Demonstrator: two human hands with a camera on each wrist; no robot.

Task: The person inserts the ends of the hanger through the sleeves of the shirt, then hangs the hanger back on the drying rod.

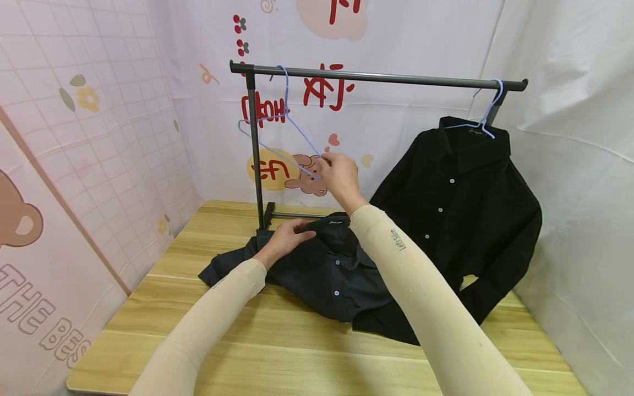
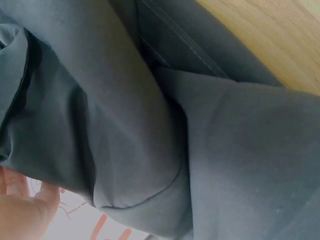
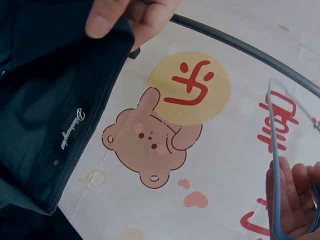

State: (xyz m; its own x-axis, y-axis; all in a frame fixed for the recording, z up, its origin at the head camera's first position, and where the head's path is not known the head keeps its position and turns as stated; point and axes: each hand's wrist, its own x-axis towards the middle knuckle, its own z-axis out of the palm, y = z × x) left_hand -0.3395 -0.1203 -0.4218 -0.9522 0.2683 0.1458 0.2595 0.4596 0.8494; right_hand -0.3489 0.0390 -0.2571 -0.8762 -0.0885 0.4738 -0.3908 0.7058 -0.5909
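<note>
A dark button-up shirt [image 1: 317, 275] lies rumpled on the table, its collar raised. My left hand [image 1: 289, 239] pinches the collar by its left side; in the right wrist view those fingers [image 3: 102, 20] grip the fabric near the neck label. Above the shirt, my right hand [image 1: 340, 176] grips the right end of a thin blue hanger [image 1: 304, 135]. This hanger's hook loops over the rail, and its frame carries no garment. In the left wrist view, folds of dark fabric [image 2: 125, 125] fill most of the picture, with my left fingers [image 2: 25, 205] at the lower left edge.
A dark metal clothes rack [image 1: 386, 77] stands at the back of the wooden table [image 1: 277, 352]. At its right end, a black shirt [image 1: 475, 203] hangs on another blue hanger [image 1: 487, 118], one sleeve reaching the table. Printed white cloth [image 1: 406, 33] backs the rack.
</note>
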